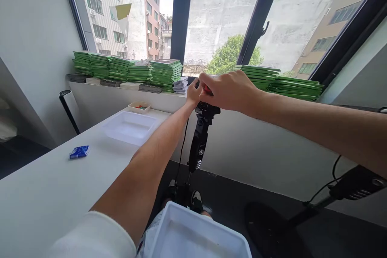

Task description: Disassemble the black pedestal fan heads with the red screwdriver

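Both arms reach forward to the top of an upright black stand (199,141) with a dark pole, in front of the low wall. My left hand (194,91) is closed around the left side of its head. From the right, my right hand (228,90) curls over the same head, with a small red part (207,90) showing by its fingers. My hands cover most of the head, so its exact shape is hidden. A white plastic bin (208,222) rests at my lap, below the stand.
On the white table (75,185) at left are a translucent tray (130,125), a small box (139,107) with red pieces and a blue packet (79,152). Stacks of green booklets (166,74) line the windowsill. Another black stand (356,183) is at lower right.
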Demonstrator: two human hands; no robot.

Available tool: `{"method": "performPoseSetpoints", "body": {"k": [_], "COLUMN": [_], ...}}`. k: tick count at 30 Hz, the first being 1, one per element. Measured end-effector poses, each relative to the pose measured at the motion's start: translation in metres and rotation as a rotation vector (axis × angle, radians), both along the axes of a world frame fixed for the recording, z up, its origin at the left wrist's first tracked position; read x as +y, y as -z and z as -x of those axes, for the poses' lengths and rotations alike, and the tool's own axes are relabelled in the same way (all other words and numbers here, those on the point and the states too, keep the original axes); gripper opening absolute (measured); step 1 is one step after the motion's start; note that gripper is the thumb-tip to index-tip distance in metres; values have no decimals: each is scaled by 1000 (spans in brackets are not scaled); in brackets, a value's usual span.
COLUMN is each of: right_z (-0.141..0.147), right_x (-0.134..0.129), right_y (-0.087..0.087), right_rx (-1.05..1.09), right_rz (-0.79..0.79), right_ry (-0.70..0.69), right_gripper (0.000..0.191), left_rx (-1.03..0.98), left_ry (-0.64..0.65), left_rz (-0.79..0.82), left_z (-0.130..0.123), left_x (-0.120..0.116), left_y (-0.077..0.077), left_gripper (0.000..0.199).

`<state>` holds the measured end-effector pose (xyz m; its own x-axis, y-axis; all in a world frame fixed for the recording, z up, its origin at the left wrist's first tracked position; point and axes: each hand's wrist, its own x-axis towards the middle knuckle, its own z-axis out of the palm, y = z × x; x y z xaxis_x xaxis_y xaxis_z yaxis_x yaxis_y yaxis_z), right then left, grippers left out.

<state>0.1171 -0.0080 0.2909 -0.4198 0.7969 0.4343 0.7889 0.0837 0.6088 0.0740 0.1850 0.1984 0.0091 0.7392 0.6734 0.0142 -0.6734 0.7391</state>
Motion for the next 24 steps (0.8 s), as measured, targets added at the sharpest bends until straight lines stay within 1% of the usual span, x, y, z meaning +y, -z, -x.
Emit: {"method": "performPoseSetpoints", "body": {"k": [4, 8, 11, 16, 20, 24], "right_z": [2, -8, -17, -27, -26, -21], "right_x": [11, 10, 9, 10, 8, 4], "right_y": [-7, -11, -10, -2, 0, -3], "right_rx": [60, 166, 217, 257, 291, 272], "right_rz": [-15, -38, -58, -62, -50, -23], "right_ry": [-40, -83, -102, -130, -134, -105], "right_gripper": [40, 38, 37, 38, 37, 40], "left_rx": [-4, -59, -91, -93, -97, -91], "left_ry": [-47, -21, -18, -34, -38, -29], "left_rz": [-5, -38, -17, 14, 2, -17], "left_z": [4, 4, 0, 0, 1, 1], "left_x": [0, -1, 0, 6, 8, 5], "left_y": [0, -1, 0, 1, 1, 2], "left_gripper": [16, 19, 20, 20, 21, 22]}}
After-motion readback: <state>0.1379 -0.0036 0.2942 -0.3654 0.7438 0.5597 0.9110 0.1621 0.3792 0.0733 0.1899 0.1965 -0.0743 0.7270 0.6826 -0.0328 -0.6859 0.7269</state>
